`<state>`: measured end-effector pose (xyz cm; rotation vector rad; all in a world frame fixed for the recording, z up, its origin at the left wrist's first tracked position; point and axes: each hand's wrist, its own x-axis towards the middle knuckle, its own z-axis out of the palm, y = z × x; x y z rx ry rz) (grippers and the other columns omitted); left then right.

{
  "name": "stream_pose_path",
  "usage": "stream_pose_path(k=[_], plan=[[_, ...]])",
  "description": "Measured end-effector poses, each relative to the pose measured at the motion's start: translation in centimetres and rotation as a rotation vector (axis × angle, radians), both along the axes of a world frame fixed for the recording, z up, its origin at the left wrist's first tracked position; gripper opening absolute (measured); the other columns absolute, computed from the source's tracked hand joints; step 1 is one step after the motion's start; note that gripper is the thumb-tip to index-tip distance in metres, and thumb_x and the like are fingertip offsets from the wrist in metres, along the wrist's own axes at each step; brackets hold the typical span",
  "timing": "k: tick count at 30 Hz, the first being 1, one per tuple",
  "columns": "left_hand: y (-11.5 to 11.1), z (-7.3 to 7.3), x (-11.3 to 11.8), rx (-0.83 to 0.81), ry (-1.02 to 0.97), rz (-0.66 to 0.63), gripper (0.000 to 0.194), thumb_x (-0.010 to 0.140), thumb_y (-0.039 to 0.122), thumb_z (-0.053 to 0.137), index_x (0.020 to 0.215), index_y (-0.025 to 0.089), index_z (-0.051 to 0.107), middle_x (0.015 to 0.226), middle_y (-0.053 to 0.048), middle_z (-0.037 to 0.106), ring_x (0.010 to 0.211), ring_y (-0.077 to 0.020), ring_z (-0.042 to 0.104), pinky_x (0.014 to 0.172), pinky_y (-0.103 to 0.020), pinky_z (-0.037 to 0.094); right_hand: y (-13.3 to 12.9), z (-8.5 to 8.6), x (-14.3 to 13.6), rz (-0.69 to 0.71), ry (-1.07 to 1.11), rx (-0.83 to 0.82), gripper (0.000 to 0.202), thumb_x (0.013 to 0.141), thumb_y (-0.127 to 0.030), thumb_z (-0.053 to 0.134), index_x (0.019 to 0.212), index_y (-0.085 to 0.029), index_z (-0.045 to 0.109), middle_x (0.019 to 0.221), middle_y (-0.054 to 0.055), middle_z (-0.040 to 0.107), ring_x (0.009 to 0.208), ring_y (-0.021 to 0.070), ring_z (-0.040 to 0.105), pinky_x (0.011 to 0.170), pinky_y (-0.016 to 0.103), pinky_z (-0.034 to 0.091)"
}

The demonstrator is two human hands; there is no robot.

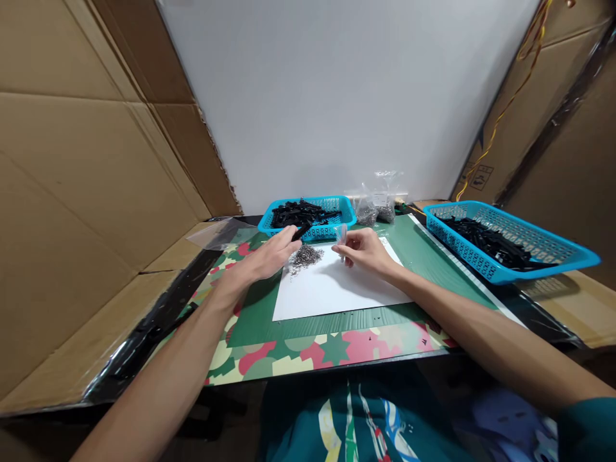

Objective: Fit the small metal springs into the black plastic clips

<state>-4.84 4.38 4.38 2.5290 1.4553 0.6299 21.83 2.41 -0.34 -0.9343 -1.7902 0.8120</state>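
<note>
My left hand is closed on a narrow black plastic piece, which sticks out past the fingertips near the front of the middle basket. Just below that piece, a heap of small metal screws lies on a white sheet. Over the sheet's right part, my right hand pinches a small upright tool with a clear handle, perhaps a small screwdriver. Its lower end is partly hidden by the fingers.
Black parts fill a blue basket at the back and another blue basket on the right. Clear bags of small metal pieces stand by the white back wall. A flat plastic bag lies left. Cardboard walls flank the table.
</note>
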Motion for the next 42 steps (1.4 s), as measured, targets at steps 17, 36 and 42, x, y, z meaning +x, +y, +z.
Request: stream_pose_path(k=[17, 36, 42], plan=[[-0.4, 1.9, -1.2, -0.404, 0.138, -0.122, 0.033, 0.085, 0.042, 0.059, 0.069, 0.016, 0.071, 0.063, -0.001, 0.051, 0.060, -0.0149, 0.038, 0.059, -0.031, 0.025, -0.1, 0.2, 0.4, 0.016, -0.012, -0.009, 0.040, 0.091, -0.047, 0.074, 0.067, -0.016, 0.068, 0.053, 0.002, 0.066, 0.049, 0.0155, 0.064, 0.054, 0.026, 0.046], [0.2, 1.4, -2.4, -0.541, -0.387, -0.057, 0.031, 0.091, 0.050, 0.064, 0.092, 0.019, 0.064, 0.076, -0.001, 0.056, 0.061, -0.0143, 0.052, 0.054, -0.026, 0.037, -0.3, 0.2, 0.4, 0.052, -0.017, -0.018, 0.040, 0.090, -0.049, 0.076, 0.069, -0.016, 0.070, 0.055, 0.002, 0.065, 0.052, 0.0166, 0.067, 0.054, 0.026, 0.047], [-0.2, 1.5, -2.2, -0.519, -0.130, -0.077, 0.024, 0.083, 0.041, 0.072, 0.085, 0.019, 0.065, 0.071, 0.001, 0.051, 0.062, -0.0141, 0.044, 0.056, -0.027, 0.032, -0.4, 0.3, 0.4, 0.054, -0.009, -0.035, 0.040, 0.090, -0.050, 0.076, 0.069, -0.016, 0.069, 0.056, 0.002, 0.065, 0.052, 0.0164, 0.067, 0.054, 0.026, 0.047]])
